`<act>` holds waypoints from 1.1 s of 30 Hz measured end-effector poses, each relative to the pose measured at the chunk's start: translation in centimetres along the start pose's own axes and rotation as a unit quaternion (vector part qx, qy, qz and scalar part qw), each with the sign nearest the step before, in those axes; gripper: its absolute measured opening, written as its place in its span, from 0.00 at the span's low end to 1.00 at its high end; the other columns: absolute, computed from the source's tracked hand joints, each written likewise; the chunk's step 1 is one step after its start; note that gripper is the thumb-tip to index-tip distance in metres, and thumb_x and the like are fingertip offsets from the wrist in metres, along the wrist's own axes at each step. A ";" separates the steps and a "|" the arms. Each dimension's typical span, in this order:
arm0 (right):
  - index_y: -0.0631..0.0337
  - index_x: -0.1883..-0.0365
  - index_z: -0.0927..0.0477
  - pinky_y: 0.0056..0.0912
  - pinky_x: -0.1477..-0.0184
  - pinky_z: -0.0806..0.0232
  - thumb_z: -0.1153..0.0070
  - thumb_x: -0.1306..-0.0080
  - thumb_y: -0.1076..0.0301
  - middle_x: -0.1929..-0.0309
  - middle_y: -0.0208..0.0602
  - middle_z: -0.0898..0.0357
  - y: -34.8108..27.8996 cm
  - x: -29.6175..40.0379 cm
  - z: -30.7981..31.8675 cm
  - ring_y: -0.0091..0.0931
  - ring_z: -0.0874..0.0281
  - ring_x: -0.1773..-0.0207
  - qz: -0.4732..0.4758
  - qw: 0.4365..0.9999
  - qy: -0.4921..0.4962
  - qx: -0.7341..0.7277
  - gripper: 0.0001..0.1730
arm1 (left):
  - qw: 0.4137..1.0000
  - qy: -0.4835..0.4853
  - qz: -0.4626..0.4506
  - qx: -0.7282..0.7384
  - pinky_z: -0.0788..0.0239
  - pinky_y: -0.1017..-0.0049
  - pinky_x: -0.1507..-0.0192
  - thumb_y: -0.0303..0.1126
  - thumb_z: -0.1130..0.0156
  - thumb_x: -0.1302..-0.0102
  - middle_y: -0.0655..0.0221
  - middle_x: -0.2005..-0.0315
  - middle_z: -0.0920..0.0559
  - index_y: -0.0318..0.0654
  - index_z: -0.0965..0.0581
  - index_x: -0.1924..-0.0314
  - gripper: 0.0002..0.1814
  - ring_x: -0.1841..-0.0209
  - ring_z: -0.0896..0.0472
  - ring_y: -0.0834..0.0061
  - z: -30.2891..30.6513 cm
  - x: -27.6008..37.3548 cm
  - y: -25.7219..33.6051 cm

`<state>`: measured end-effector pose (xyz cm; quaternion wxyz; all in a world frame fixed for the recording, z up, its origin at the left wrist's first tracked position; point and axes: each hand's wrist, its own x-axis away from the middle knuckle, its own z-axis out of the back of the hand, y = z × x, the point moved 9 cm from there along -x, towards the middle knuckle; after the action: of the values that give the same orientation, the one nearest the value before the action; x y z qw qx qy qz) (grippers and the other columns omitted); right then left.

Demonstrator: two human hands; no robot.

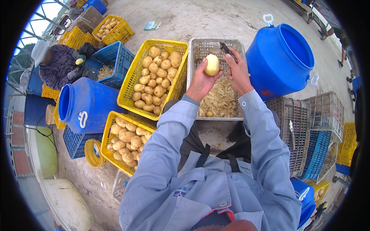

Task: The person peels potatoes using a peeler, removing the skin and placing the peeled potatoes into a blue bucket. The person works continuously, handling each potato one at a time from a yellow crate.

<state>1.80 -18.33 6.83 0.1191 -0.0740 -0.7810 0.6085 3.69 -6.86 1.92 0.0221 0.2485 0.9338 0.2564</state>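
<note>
A peeled, pale yellow potato (212,65) rests in the fingers of my left hand (201,79). My right hand (238,70) grips a dark-handled peeler (225,47), held just to the right of the potato and apart from it. Below both hands stands a whitish plastic crate (215,118) with potato peelings (219,99) heaped in it. One small round potato (209,113) lies among the peelings near the crate's front edge. Left of this crate, a yellow crate (127,95) holds many unpeeled potatoes (158,78).
Close on the right leans a blue plastic barrel (274,60); another blue barrel (92,104) lies at left. A second yellow potato crate (107,135) sits by my left elbow. Stacked grey crates (292,130) stand right. A co-worker (59,63) sits far left beside a blue crate (111,62).
</note>
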 end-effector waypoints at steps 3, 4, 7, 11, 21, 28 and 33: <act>0.57 0.39 0.29 0.15 0.82 0.50 0.50 0.30 0.68 0.71 0.24 0.32 0.3 2.2 1.0 0.10 0.43 0.80 -0.024 0.999 -0.018 -0.043 0.21 | 0.999 0.031 -0.021 0.033 0.27 0.60 0.48 0.41 0.51 0.28 0.58 0.55 0.23 0.36 0.31 0.48 0.17 0.52 0.22 0.58 0.4 0.0 0.5; 0.58 0.40 0.28 0.15 0.76 0.43 0.52 0.31 0.70 0.65 0.26 0.28 1.2 2.9 1.6 0.12 0.38 0.76 -0.025 0.999 -0.023 -0.028 0.20 | 0.998 0.029 -0.023 0.045 0.27 0.60 0.48 0.41 0.50 0.28 0.58 0.55 0.23 0.36 0.31 0.49 0.16 0.53 0.22 0.58 0.3 0.0 0.7; 0.57 0.40 0.28 0.11 0.77 0.48 0.52 0.30 0.69 0.67 0.24 0.29 0.8 5.6 1.4 0.08 0.41 0.77 0.110 0.986 -0.015 0.124 0.20 | 0.997 0.021 -0.037 0.066 0.27 0.59 0.50 0.39 0.49 0.29 0.58 0.57 0.23 0.36 0.30 0.51 0.15 0.54 0.22 0.57 0.4 -0.2 0.8; 0.62 0.45 0.25 0.29 0.51 0.33 0.51 0.35 0.78 0.53 0.35 0.21 -1.5 8.6 -0.4 0.24 0.24 0.54 0.248 0.939 0.012 0.240 0.19 | 0.998 0.008 -0.035 0.055 0.28 0.58 0.50 0.38 0.49 0.30 0.58 0.58 0.23 0.36 0.30 0.52 0.14 0.54 0.23 0.57 0.9 -0.2 0.8; 0.57 0.47 0.22 0.34 0.51 0.30 0.46 0.38 0.77 0.52 0.41 0.21 -2.1 8.6 -2.7 0.37 0.21 0.52 0.300 0.873 0.008 0.384 0.19 | 0.996 0.037 -0.083 -0.008 0.29 0.63 0.51 0.39 0.48 0.30 0.62 0.60 0.22 0.38 0.29 0.52 0.13 0.57 0.23 0.66 1.3 -0.4 1.3; 0.54 0.47 0.23 0.36 0.55 0.29 0.45 0.39 0.77 0.55 0.41 0.21 -1.8 8.3 -3.5 0.38 0.21 0.55 0.299 0.860 0.007 0.414 0.20 | 0.994 0.046 -0.098 -0.009 0.27 0.66 0.56 0.36 0.45 0.32 0.67 0.66 0.23 0.40 0.30 0.56 0.10 0.63 0.22 0.70 1.6 -0.3 1.9; 0.53 0.47 0.23 0.38 0.62 0.31 0.45 0.39 0.77 0.62 0.40 0.23 -1.4 8.4 -3.6 0.39 0.22 0.62 0.300 0.854 0.001 0.425 0.21 | 0.991 0.076 -0.107 -0.018 0.27 0.65 0.57 0.39 0.43 0.33 0.64 0.65 0.21 0.38 0.28 0.55 0.13 0.63 0.22 0.67 2.4 -0.1 2.0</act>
<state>-5.21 -13.15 9.77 -0.0487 -0.2477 -0.3865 0.8871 5.15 -4.27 0.80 -0.0175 0.1260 0.9494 0.2873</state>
